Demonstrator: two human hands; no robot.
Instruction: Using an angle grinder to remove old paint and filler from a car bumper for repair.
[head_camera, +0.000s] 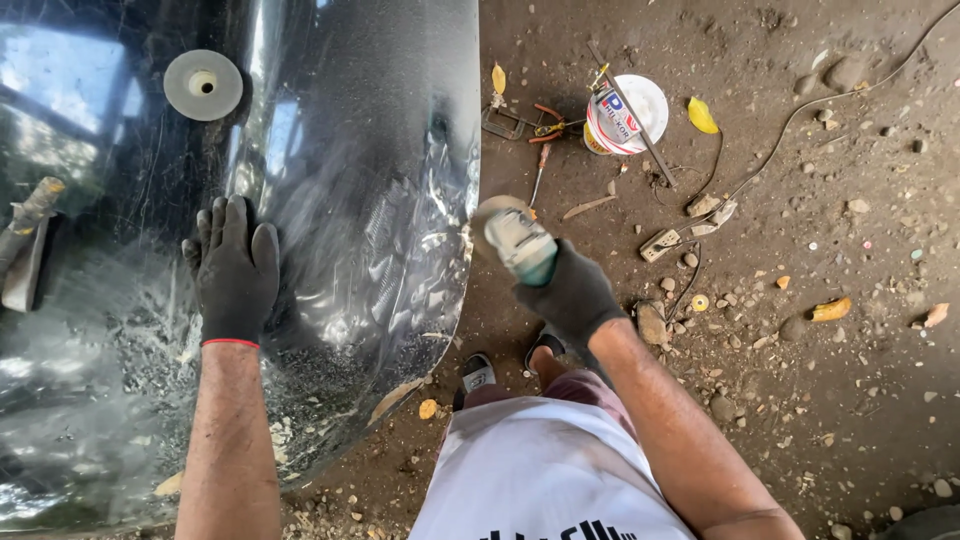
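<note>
My left hand (234, 272), in a black work glove, lies flat with fingers spread on a large glossy black car panel (330, 120). The panel's right part is scuffed down to bare shiny metal and dusted with grit. My right hand (575, 295), also gloved, grips an angle grinder (520, 243) with a pale head. Its disc sits at the panel's right edge. A loose grey grinding disc (203, 85) rests on the panel at the upper left.
A white plastic bucket (628, 115) with a metal rod across it stands on the dirt floor. Pliers and a screwdriver (540, 150) lie beside it. A cable and plug socket (660, 244) run right. Stones and yellow leaves lie scattered. My sandalled feet (478, 375) stand near the panel edge.
</note>
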